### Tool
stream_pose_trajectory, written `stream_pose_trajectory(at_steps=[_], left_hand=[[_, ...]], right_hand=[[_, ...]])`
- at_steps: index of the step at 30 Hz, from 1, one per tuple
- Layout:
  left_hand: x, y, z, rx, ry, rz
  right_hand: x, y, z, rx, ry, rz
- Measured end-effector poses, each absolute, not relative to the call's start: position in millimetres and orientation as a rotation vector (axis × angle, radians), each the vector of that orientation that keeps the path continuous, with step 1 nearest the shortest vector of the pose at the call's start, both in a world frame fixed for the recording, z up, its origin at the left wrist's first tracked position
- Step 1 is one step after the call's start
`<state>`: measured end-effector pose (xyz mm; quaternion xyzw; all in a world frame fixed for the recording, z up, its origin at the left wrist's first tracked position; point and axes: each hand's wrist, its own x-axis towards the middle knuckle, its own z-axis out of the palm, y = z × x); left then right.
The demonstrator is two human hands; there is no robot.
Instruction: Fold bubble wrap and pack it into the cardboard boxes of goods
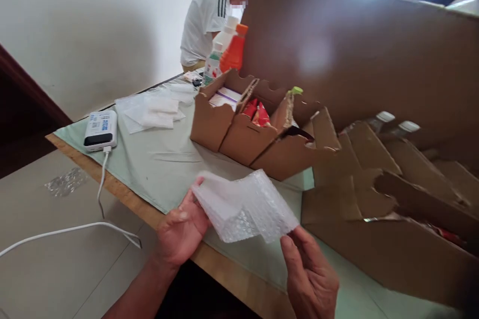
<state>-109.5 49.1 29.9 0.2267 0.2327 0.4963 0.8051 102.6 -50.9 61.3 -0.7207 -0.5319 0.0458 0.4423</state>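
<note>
- Here the bubble wrap (245, 207) hangs over the table (157, 164) edge; left hand (181, 232) fingers pinch its 9 o'clock side.
- Right hand (310, 276) nips only the 5 o'clock corner, so the wrap may slip.
- At 1 o'clock the cardboard box (258, 129) stands near; a swing could knock it.
</note>
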Motion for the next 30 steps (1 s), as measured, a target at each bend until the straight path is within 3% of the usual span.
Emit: stream_pose_trajectory(at_steps=[4,11,15,19,22,26,30], left_hand=[[-86.1,35.1,33.3,0.624,0.577,0.967],[-51.9,17.4,29.7,1.789,1.023,0.922],[-29.6,19.5,41.8,2.17,0.878,0.876],[-7.4,22.1,63.4,2.345,0.833,0.807],[8.3,21.4,70.3,2.427,0.9,0.509],[25.9,23.6,58.6,2.414,1.17,0.097],[32.3,27.7,51.2,2.254,1.29,0.11]], right_hand=[[129.1,-83.8,47.9,-1.775,-1.141,0.112],[162.1,-119.5,35.0,-1.884,-1.119,0.316],[184.2,-146.7,26.6,-1.995,-1.092,0.111],[197.0,-147.1,22.5,-1.964,-1.337,-0.108],[193.4,-126.6,22.2,-1.932,-1.579,-0.182],[181.7,-97.8,20.9,-2.035,-1.725,-0.112],[180.0,-93.9,18.8,-1.981,-1.544,0.099]])
